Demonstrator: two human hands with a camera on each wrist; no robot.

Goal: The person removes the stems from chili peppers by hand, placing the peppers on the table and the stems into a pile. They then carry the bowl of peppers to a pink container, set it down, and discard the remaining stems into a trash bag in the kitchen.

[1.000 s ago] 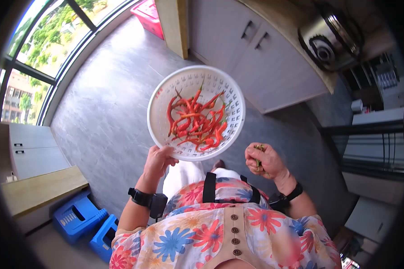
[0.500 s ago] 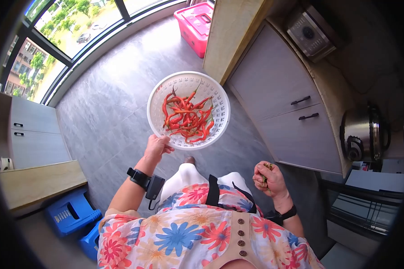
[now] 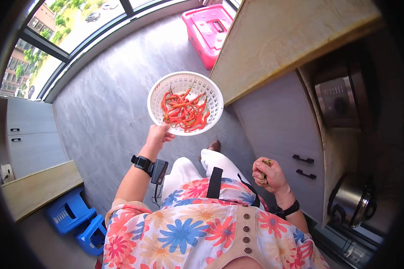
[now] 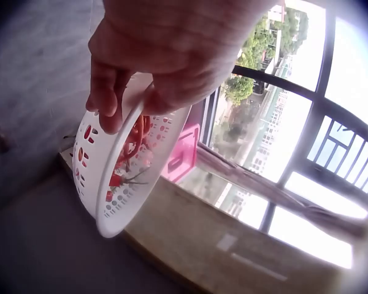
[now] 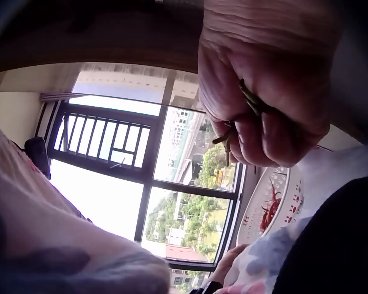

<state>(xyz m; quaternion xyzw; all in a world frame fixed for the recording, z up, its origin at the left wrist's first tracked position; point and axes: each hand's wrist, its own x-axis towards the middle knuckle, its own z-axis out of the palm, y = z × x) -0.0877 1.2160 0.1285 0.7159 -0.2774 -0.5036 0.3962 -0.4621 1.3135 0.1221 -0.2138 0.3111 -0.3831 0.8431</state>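
— Hands first?
— Left hand (image 3: 158,136) and right hand (image 3: 268,175) are both occupied, neither free.
— Surroundings, largest down?
— Grey floor (image 3: 103,103), then a wooden worktop (image 3: 292,40) ahead on the right. The white basket (image 3: 182,80) is held out over the floor, just beside the worktop's edge. The left hand grips its near rim, fingers curled over the lip.
— Contents?
— Red chillies (image 3: 184,112), a loose tangle in the bottom. Smallest item: a few green stalks (image 3: 265,165), clenched in the right fist near the waist, well apart from the basket.
— Handling?
— Judged light. It is thin perforated plastic, stiff enough for a one-handed hold at the rim, but likely to sag away from the grip. A palm under the base would steady it. The chillies look smooth and soft-skinned, apt to slide towards whichever side dips.
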